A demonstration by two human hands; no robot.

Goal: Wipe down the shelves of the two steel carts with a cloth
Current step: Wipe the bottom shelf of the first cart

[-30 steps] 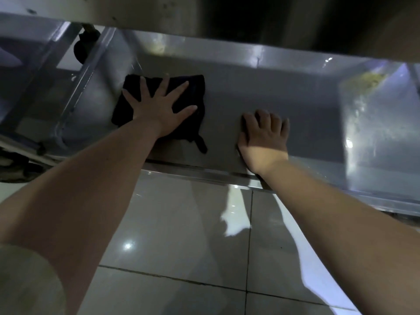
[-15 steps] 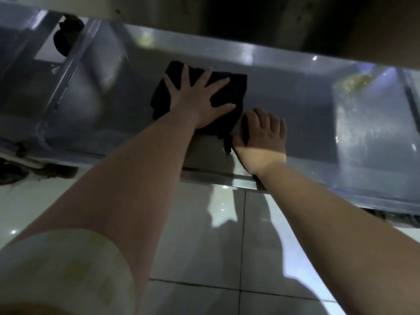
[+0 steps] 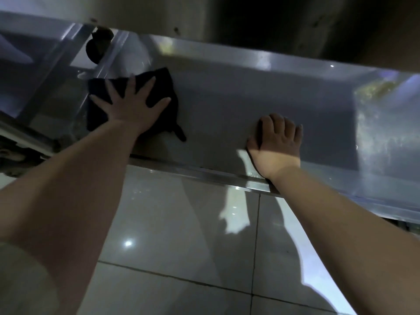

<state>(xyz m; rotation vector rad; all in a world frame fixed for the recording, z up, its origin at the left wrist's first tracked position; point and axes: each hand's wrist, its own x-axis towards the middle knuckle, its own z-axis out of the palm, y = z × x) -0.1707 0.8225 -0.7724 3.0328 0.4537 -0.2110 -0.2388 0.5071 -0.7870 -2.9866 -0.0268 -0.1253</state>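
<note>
We look down on a pale tiled floor [image 3: 181, 235] that fills the lower half of the frame, glossy, with dark grout lines and a few bright reflections. Across the middle runs the steel shelf [image 3: 250, 105] of a cart, a wide grey tray with a raised front lip [image 3: 204, 176] nearest us. Above it, along the top of the frame, is the pale underside of another shelf [image 3: 136, 10]. Steel frame bars [image 3: 56, 71] cross at the upper left.

Our two bare forearms reach up from the lower corners, and a pale sleeve [image 3: 22, 280] shows at the lower left.

The dark cloth [image 3: 163, 87] lies flat on the shelf left of centre, close to the shelf's left end, with a small tail of fabric pointing toward the front lip. Our left hand [image 3: 129, 110] presses on it, palm down and fingers spread wide and straight. That grip is open, pushing the cloth rather than clutching it.

Our right hand [image 3: 278, 142] rests on bare steel right of centre, well apart from the cloth, its wrist over the front lip. It holds nothing. Its fingers look bent, but the angle shortens them, so we cannot tell whether this grip is closed or merely relaxed.

A yellowish smear [image 3: 375, 89] marks the steel at the upper right. A dark round shape [image 3: 98, 50] sits between the bars at the upper left, too dim to identify.
</note>
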